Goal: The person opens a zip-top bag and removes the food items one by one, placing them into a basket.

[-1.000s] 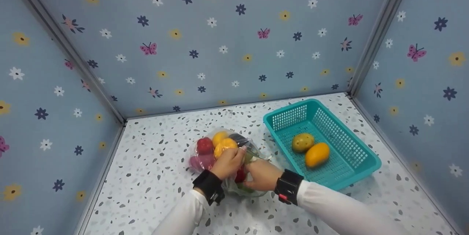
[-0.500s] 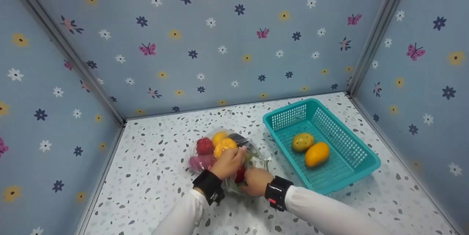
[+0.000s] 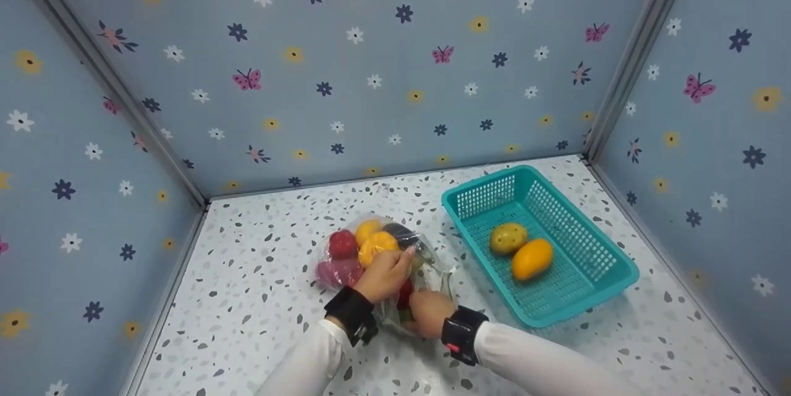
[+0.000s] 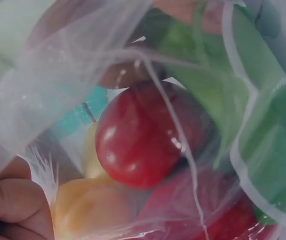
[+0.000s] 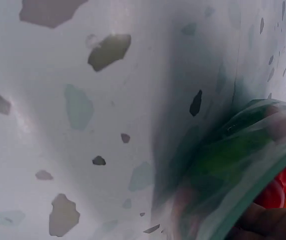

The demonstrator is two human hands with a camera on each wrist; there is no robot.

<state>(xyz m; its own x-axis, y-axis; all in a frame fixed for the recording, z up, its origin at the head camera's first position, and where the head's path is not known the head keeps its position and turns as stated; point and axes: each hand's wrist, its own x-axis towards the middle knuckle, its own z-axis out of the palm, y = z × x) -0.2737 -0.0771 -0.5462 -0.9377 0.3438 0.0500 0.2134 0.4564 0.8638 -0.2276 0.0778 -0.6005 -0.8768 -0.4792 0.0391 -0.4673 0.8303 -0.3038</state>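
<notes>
A clear plastic bag [image 3: 325,267] full of fruit and vegetables lies on the speckled table; green print shows on its wall [image 4: 268,115] in the left wrist view. Through the film I see a red round piece [image 3: 343,244], a yellow one [image 3: 378,244], a purple one [image 3: 340,273] and a dark long one [image 3: 401,234]. My left hand [image 3: 386,275] pinches the gathered film on top. My right hand [image 3: 431,311] grips the bag's near right edge, its fingertips partly hidden. Close to the left wrist camera sits a glossy red fruit [image 4: 137,135] inside the bag.
Right of the bag stands a teal plastic basket [image 3: 581,288] with a brown-spotted yellow-green fruit [image 3: 508,239] and an orange-yellow mango [image 3: 532,259] in it. Flower-patterned walls [image 3: 395,75] enclose the table at the back and both sides.
My right hand has moved left and toward me along the bag's edge, its fingers drawing in. My left hand has stayed in place. The basket and its fruit have not moved.
</notes>
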